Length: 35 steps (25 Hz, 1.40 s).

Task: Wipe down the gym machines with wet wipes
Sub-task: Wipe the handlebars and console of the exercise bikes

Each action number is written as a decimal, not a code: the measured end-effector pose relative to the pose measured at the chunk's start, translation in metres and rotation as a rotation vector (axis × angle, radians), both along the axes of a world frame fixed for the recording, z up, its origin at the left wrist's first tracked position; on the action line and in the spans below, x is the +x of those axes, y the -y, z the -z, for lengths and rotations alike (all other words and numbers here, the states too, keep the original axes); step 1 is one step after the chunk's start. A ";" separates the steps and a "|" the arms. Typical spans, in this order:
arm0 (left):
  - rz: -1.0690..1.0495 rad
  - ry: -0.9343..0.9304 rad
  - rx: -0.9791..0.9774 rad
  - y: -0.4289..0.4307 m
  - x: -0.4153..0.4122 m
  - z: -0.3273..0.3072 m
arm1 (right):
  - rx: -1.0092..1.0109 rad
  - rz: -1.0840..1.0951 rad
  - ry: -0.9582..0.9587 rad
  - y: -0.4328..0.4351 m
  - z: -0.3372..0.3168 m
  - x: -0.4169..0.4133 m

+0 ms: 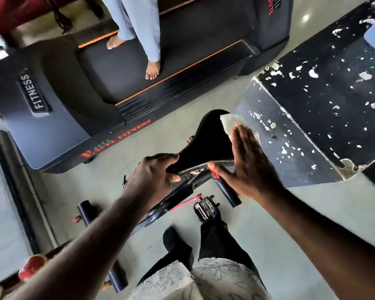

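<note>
The black saddle (206, 144) of an exercise bike sits at the centre of the head view. My left hand (154, 174) is closed around its narrow nose end. My right hand (249, 165) lies flat, fingers straight, along the saddle's right side and presses a white wet wipe (232, 122) against the wide rear part. The wipe shows above my fingertips. Below the saddle the bike's black frame (171, 202), red levers and a pedal (206, 208) are visible.
A black treadmill (56, 118) marked FITNESS stands to the upper left, and a person (139, 29) in light trousers stands barefoot on its belt. A black pillar (312, 105) with peeling paint rises close on the right. Pale floor tiles (290, 213) lie around the bike.
</note>
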<state>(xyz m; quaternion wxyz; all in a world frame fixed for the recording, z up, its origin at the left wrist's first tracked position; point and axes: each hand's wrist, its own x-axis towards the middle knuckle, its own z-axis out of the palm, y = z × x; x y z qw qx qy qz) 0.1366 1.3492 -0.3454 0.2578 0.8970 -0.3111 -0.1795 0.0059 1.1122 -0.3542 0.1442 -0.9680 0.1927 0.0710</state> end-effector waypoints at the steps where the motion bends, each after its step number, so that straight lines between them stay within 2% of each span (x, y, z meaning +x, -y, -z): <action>1: -0.018 -0.010 -0.003 0.002 -0.001 0.001 | 0.085 0.026 0.023 0.013 -0.002 0.023; 3: -0.058 -0.016 -0.033 0.003 -0.003 0.005 | 0.155 0.039 0.027 0.031 -0.006 0.064; 5: -0.135 -0.025 -0.053 0.005 -0.008 0.007 | 0.056 -0.042 0.071 0.030 -0.003 0.072; 7: -0.234 -0.026 -0.054 0.008 -0.017 0.005 | -0.021 -0.267 0.190 0.019 -0.001 0.045; 9: -0.325 -0.043 -0.079 0.012 -0.026 0.003 | 0.034 -0.513 0.288 0.020 0.003 0.021; 10: -0.357 -0.059 -0.089 0.015 -0.029 0.001 | 0.074 -0.554 0.359 0.030 0.006 0.023; 11: -0.379 -0.067 -0.089 0.018 -0.031 -0.001 | 0.110 -0.523 0.446 0.044 0.008 0.034; 13: -0.420 -0.058 -0.078 0.023 -0.036 -0.002 | 0.122 -0.320 0.561 0.069 0.011 0.064; 15: -0.450 -0.020 -0.083 0.027 -0.043 -0.004 | 0.094 -0.205 0.561 0.066 0.014 0.079; 19: -0.494 0.026 -0.120 0.022 -0.060 -0.002 | 0.177 -0.739 0.530 0.044 0.014 0.056; 20: -0.508 0.047 -0.136 0.021 -0.065 -0.001 | 0.186 -0.723 0.527 0.056 0.012 0.058; 23: -0.587 0.095 -0.156 0.016 -0.079 0.000 | 0.103 -0.354 0.595 0.075 0.013 0.065; 24: -0.617 0.085 -0.156 0.013 -0.083 0.000 | 0.107 -0.326 0.592 0.064 0.016 0.061; 27: -0.678 0.033 -0.171 0.002 -0.099 0.001 | 0.195 -0.618 0.513 0.002 0.023 0.038; 28: -0.699 0.016 -0.182 -0.003 -0.105 0.001 | 0.248 -0.641 0.497 -0.012 0.023 0.040; 30: -0.770 0.017 -0.209 -0.019 -0.124 -0.006 | 0.351 -0.535 0.508 -0.038 0.019 0.049; 32: -0.841 0.035 -0.228 -0.037 -0.141 -0.015 | 0.434 -0.518 0.418 -0.059 0.010 0.055; 34: -0.908 0.069 -0.233 -0.060 -0.165 -0.032 | 0.674 -0.467 0.254 -0.086 -0.012 0.054; 35: -0.929 0.092 -0.225 -0.069 -0.173 -0.041 | 0.881 -0.323 0.132 -0.098 -0.026 0.053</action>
